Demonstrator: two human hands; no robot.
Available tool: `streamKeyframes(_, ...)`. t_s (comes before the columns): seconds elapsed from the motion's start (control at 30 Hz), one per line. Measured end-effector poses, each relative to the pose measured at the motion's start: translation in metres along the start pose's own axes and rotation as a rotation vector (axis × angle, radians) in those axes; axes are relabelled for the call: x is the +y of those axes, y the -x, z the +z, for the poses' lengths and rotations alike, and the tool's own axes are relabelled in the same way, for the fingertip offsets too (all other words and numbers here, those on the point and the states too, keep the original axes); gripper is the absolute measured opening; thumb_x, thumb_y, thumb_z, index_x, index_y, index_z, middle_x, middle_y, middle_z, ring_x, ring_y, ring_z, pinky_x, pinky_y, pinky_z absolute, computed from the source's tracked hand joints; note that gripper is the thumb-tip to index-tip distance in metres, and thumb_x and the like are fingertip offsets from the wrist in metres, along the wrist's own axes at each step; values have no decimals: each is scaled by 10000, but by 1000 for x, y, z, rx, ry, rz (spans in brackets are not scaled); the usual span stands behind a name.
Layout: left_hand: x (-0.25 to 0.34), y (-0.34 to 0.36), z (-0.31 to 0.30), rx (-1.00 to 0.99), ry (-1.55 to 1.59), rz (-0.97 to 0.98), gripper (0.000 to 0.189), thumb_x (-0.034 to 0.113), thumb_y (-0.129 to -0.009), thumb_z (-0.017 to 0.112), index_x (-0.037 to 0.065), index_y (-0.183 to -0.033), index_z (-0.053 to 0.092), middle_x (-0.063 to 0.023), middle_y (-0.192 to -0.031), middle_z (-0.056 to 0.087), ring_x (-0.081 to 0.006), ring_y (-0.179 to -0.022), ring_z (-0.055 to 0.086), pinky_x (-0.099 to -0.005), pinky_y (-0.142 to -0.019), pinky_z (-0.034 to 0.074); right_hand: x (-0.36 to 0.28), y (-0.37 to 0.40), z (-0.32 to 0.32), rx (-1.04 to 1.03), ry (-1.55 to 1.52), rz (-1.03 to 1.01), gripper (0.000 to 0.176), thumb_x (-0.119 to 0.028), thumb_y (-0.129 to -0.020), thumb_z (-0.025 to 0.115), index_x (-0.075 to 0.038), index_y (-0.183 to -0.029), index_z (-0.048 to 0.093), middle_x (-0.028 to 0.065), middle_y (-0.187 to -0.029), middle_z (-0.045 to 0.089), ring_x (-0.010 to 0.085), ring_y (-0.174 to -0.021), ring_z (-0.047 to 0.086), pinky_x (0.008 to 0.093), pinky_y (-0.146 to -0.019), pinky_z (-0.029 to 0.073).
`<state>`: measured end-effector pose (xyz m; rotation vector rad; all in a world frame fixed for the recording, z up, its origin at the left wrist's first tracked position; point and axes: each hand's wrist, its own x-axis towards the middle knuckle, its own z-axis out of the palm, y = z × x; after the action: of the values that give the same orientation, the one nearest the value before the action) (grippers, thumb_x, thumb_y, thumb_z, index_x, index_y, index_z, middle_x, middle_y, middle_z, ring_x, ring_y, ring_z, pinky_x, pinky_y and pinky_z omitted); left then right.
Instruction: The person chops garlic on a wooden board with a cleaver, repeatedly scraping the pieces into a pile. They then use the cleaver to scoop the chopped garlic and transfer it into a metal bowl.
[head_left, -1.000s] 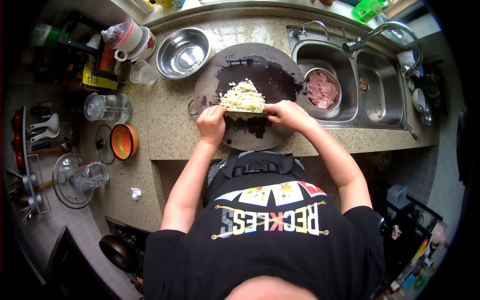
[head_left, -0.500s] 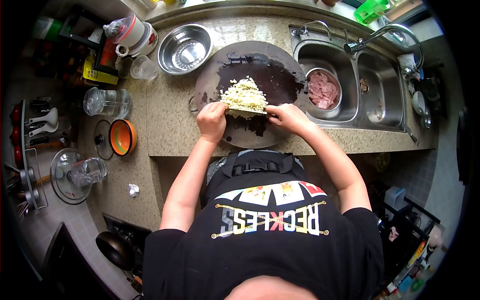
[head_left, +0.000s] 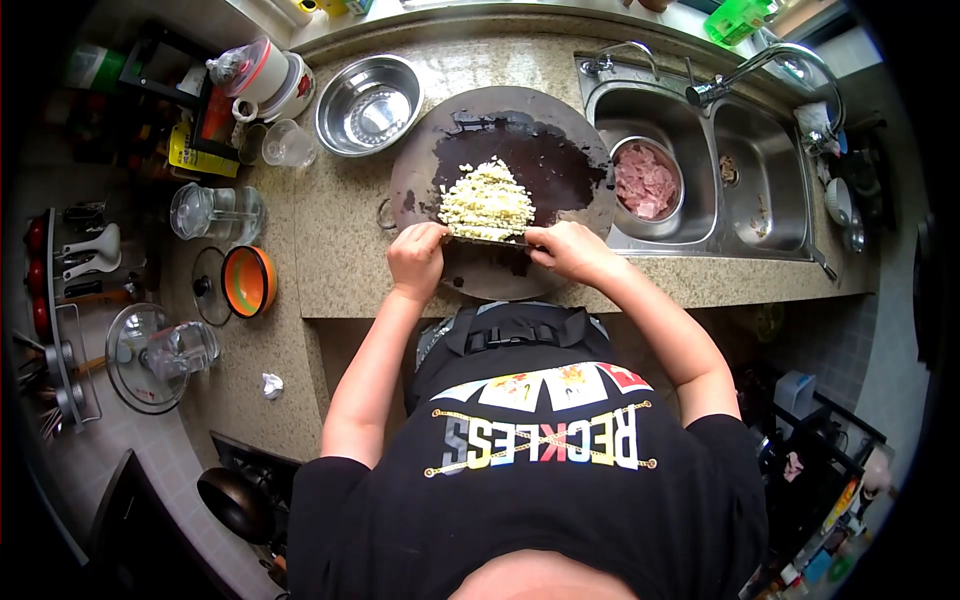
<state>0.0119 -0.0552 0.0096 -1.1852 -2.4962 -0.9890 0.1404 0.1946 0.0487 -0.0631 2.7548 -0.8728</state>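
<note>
A pale pile of finely chopped food [head_left: 487,203] sits on the round, wet, dark cutting board [head_left: 430,150]. Along the pile's near edge runs a kitchen knife [head_left: 487,241], seen nearly edge-on as a thin dark line. My left hand [head_left: 417,262] is closed on one end of it, fingers pinched. At the other end, my right hand [head_left: 572,250] grips it with the fingers curled. How the blade meets the board is hard to see from above. The kind of chopped food cannot be told for certain.
Behind the board at left stands a steel bowl [head_left: 370,105]. A pot of raw pink meat [head_left: 647,182] is in the left basin of the double sink [head_left: 704,240]. An orange bowl [head_left: 247,281], a glass jug [head_left: 215,212] and a plastic cup [head_left: 288,145] stand left.
Both hands and the knife have come slightly nearer my body. The chopped pile now lies wholly on the far side of the blade and looks more spread.
</note>
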Motion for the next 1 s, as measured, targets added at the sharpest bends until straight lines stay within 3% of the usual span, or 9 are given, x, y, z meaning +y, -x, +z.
streamKeyframes(0.27,-2,-41,7,52,-14,35,167,-43,-746,626,85,-833,689,-66,-845,708,-267,-816,685,-363,-724,538,4,-15,-33,50,2,57,177,-204,-862,645,-60,-959,613,207,-828,669,409,-852,658,517,-738,514)
streamKeyframes(0.63,0,-53,15,50,-90,152,176,-19,-726,598,99,-826,681,-63,-857,702,-261,-851,693,-366,-735,556,26,-19,-15,53,-123,90,233,-211,-861,659,-104,-1067,645,178,-928,698,400,-908,661,497,-782,521)
streamKeyframes(0.73,-18,-44,28,76,-65,98,185,-29,-726,597,100,-829,682,-66,-857,703,-267,-855,694,-369,-740,555,6,-26,-26,26,-56,169,213,-204,-862,644,-83,-1037,650,192,-909,695,397,-906,665,495,-783,524)
streamKeyframes(0.9,-28,-40,31,100,99,-94,214,-57,-746,590,100,-852,689,-73,-874,708,-274,-845,690,-369,-754,542,-21,-40,-60,-75,115,113,188,-198,-868,613,-54,-981,658,209,-890,691,379,-898,678,495,-792,537)
streamKeyframes(1.0,-24,-42,29,78,111,-112,216,-53,-756,595,106,-870,688,-62,-879,707,-273,-840,684,-370,-740,538,-12,-42,-60,-57,139,84,193,-219,-867,632,-70,-985,663,186,-911,698,371,-908,677,491,-795,536)
